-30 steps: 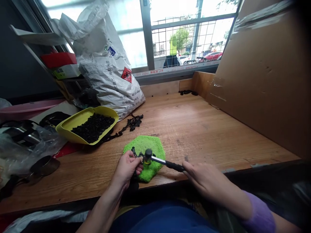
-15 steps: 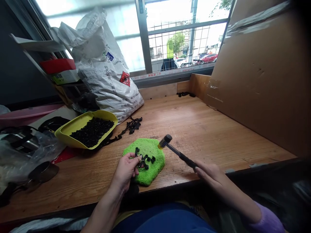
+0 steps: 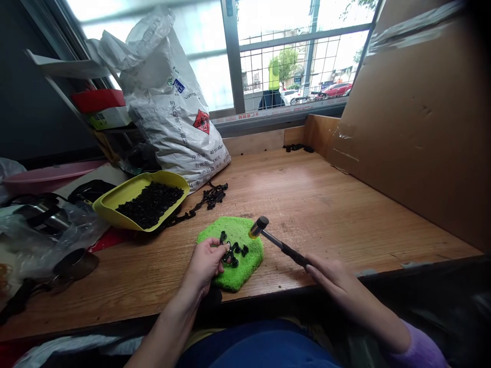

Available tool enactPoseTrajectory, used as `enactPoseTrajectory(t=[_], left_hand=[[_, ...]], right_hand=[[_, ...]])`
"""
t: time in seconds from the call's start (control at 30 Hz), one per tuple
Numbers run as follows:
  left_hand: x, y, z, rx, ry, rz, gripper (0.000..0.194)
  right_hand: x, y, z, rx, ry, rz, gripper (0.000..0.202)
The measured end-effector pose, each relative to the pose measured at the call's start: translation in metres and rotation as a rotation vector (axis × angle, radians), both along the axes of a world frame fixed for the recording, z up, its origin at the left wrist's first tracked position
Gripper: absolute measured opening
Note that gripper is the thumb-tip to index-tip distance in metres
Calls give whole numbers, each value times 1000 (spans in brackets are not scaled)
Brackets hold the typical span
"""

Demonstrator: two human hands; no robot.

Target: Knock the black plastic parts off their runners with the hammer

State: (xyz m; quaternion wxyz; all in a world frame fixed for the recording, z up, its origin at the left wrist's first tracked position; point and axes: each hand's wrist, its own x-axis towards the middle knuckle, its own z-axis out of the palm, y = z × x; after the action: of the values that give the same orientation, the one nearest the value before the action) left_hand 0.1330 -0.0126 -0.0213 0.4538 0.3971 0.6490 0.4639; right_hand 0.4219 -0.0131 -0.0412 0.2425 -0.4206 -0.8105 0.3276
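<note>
A small mallet (image 3: 273, 240) with a dark handle, a black end and a yellow end is held in my right hand (image 3: 325, 272), fingers wrapped round the grip. Its head hangs over the right side of a green fuzzy pad (image 3: 245, 267). On the pad's left part my left hand (image 3: 209, 260) pinches a cluster of small black parts (image 3: 235, 261) between thumb and fingers. Several of these parts lie just right of my fingertips. The fingers partly hide the piece being pinched.
A yellow scoop tray (image 3: 103, 207) full of black pieces stands left, with a tangle of black parts (image 3: 215, 195) beside it. Behind are a white sack (image 3: 153, 97) and a window. A metal cup (image 3: 76, 263) sits left; a cardboard sheet (image 3: 414, 128) leans right.
The whole view has shifted slightly. My left hand and the black parts sit a little further right in the picture, and the mallet head is slightly lower and closer to them.
</note>
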Motion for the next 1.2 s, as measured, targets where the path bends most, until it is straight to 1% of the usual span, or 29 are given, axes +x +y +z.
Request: enactPoseTrajectory(t=[0.1, 0.27, 0.3, 0.4, 0.43, 0.5, 0.57, 0.7, 0.73, 0.83, 0.87, 0.9, 0.97, 1.0, 1.1, 1.13, 1.2], left_hand=[[2, 0, 1, -10, 19, 0, 30], [1, 1, 1, -19, 11, 1, 32], [1, 2, 1, -22, 8, 3, 32], [1, 2, 1, -35, 7, 7, 31], [1, 2, 1, -38, 7, 8, 30], [1, 3, 2, -41, -3, 8, 29], [1, 3, 2, -44, -9, 14, 29], [2, 3, 3, -63, 6, 35, 30], [2, 3, 3, -69, 7, 39, 30], [1, 4, 2, -74, 2, 32, 30], [0, 5, 1, -71, 1, 22, 30], [0, 6, 1, -66, 0, 14, 29], [-1, 8, 1, -53, 0, 7, 29], [-1, 9, 2, -51, 2, 9, 29], [-2, 12, 5, -67, 11, 6, 28], [-2, 12, 6, -70, 17, -3, 28], [-2, 12, 8, -65, 33, -17, 27]], right_hand=[[-2, 2, 5, 36, -26, -5, 31], [-12, 8, 23, 180, 0, 8, 27], [-15, 9, 26, 207, -44, 12, 26], [-21, 12, 33, 274, -298, 30, 25], [-23, 12, 35, 291, -351, 32, 26], [-24, 13, 37, 306, -318, 29, 25], [-25, 12, 39, 296, -265, 32, 25], [-28, 13, 38, 305, -407, 18, 26], [-28, 13, 39, 310, -381, 13, 27], [-30, 15, 42, 281, -211, 36, 25], [-30, 15, 43, 264, -221, 45, 25], [-31, 15, 44, 254, -276, 54, 25], [-32, 15, 46, 271, -420, 51, 25], [-32, 15, 46, 292, -438, 44, 25], [-32, 16, 45, 318, -310, 26, 25], [-32, 16, 44, 309, -305, 24, 25], [-33, 16, 41, 299, -389, 35, 25]])
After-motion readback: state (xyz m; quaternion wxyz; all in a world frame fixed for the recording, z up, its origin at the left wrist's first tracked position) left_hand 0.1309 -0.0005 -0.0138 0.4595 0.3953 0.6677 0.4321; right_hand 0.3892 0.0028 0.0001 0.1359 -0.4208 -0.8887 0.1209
